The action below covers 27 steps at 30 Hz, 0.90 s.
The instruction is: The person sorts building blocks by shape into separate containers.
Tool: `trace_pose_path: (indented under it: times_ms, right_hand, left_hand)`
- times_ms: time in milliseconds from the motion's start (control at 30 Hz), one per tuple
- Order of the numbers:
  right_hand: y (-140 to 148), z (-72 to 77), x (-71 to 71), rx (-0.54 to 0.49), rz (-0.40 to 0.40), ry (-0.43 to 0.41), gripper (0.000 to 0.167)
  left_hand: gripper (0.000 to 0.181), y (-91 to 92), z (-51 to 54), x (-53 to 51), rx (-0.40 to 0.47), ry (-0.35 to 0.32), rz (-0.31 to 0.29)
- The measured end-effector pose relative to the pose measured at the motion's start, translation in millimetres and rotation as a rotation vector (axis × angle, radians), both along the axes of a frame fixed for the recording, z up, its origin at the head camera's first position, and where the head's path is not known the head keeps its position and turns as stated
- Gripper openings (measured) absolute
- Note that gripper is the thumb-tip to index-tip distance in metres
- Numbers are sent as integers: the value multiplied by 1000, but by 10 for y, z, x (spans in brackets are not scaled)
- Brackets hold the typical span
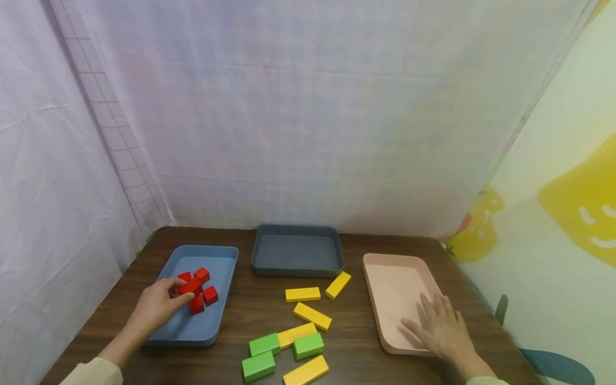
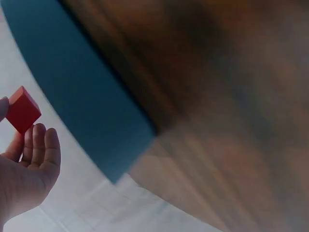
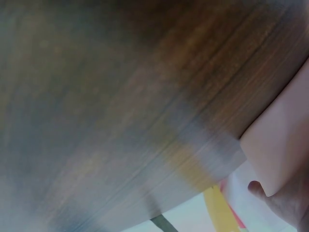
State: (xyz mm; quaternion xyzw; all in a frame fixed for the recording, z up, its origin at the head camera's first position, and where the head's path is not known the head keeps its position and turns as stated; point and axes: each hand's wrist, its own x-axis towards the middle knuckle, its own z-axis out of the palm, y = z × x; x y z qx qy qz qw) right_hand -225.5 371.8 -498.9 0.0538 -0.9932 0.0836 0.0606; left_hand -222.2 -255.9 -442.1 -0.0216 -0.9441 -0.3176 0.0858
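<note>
Over the blue tray (image 1: 185, 332) at the left, my left hand (image 1: 156, 306) pinches a red cube (image 1: 191, 286) between thumb and fingers. The same red cube (image 2: 23, 110) shows at the fingertips in the left wrist view. Several more red cubes (image 1: 210, 295) lie in that tray around the held one. My right hand (image 1: 443, 327) is spread with straight fingers over the near right part of the pink tray (image 1: 392, 275), holding nothing. Whether it touches the tray, I cannot tell.
Several yellow blocks (image 1: 302, 294) and three green blocks (image 1: 258, 367) lie on the dark wooden table (image 1: 353, 337) between the trays. A dark grey tray (image 1: 297, 254) stands at the back middle. White cloth (image 1: 308, 117) hangs behind the table.
</note>
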Motion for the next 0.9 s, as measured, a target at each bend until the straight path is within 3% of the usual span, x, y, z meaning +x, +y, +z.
trace_pose_path:
  times_ms: [167, 433, 733, 900]
  right_hand:
    - [3, -8, 7, -2, -3, 8, 96]
    - [13, -33, 21, 3, 4, 25, 95]
    - [-1, -8, 12, 16, 7, 31, 94]
    - [-16, 11, 4, 29, -2, 23, 95]
  left_hand:
    - [38, -117, -51, 65, -5, -21, 26]
    - [40, -141, -153, 42, -93, -45, 7]
    - [40, -149, -213, 25, -94, -70, 19]
    - [51, -139, -227, 18, -93, -109, 16]
